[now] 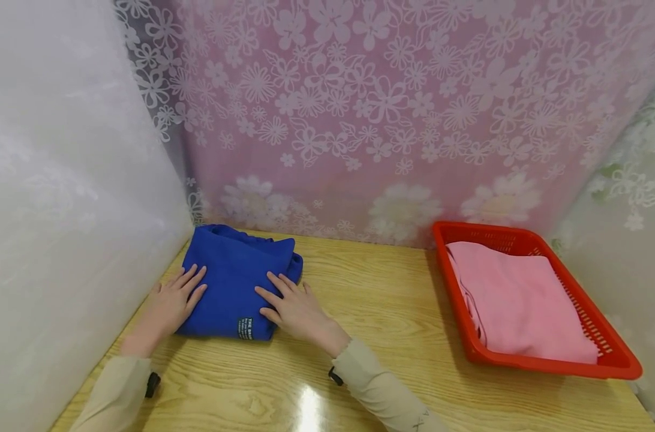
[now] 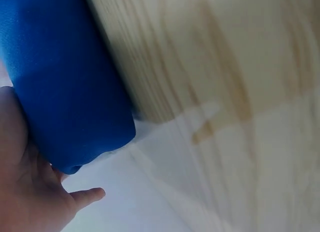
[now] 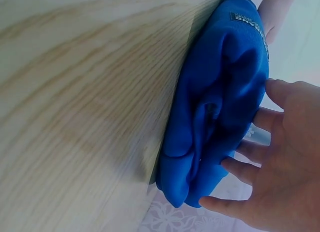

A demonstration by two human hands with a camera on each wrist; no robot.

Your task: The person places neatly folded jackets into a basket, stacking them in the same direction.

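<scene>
A folded blue garment point(image 1: 233, 282) with a dark printed label point(image 1: 245, 328) near its front edge lies on the table. My left hand point(image 1: 171, 301) rests on its left side with fingers spread. On its right side lies my right hand point(image 1: 296, 307), fingers extended over the cloth. In the left wrist view the blue garment point(image 2: 70, 81) shows a smooth rounded fold beside the left hand point(image 2: 32, 192). The right wrist view shows layered folds along the garment's side point(image 3: 210, 111), with the right hand's point(image 3: 285, 152) fingertips at its top edge.
A red plastic basket point(image 1: 554, 364) with perforated walls stands at the right of the wooden table point(image 1: 370, 300). Inside it lies a folded pink cloth point(image 1: 522, 300). A pink flowered curtain point(image 1: 360, 120) hangs behind, and a white sheet point(image 1: 74, 180) borders the left.
</scene>
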